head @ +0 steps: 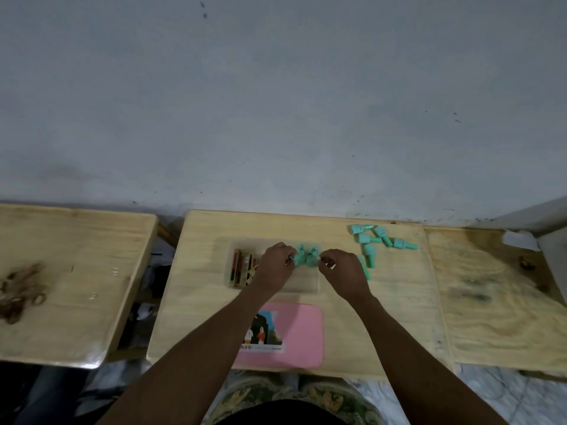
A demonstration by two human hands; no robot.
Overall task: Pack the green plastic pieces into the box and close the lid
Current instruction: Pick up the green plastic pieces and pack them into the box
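**Green pieces being settled into the clear box**

Judged best done slowly: each piece lowered flat against its neighbours, packed tight toward the right end, kept below the rim so the lid could seat later.

Seen over the shallow clear plastic box (302,283) on the middle pale wooden table (202,271): left hand (274,269) and right hand (343,276), fingers of both curled and pinching the cluster of small mint-green plastic pieces (306,256) at the far side of the box. Brown and red flat sticks (242,266) filling the left end.

Still unpacked: loose mint-green bottle-shaped pieces (379,240), wide base and narrow neck, lying scattered far right of the box. Flat pink rectangular lid (302,334) with picture sticker resting just near of the box, off.
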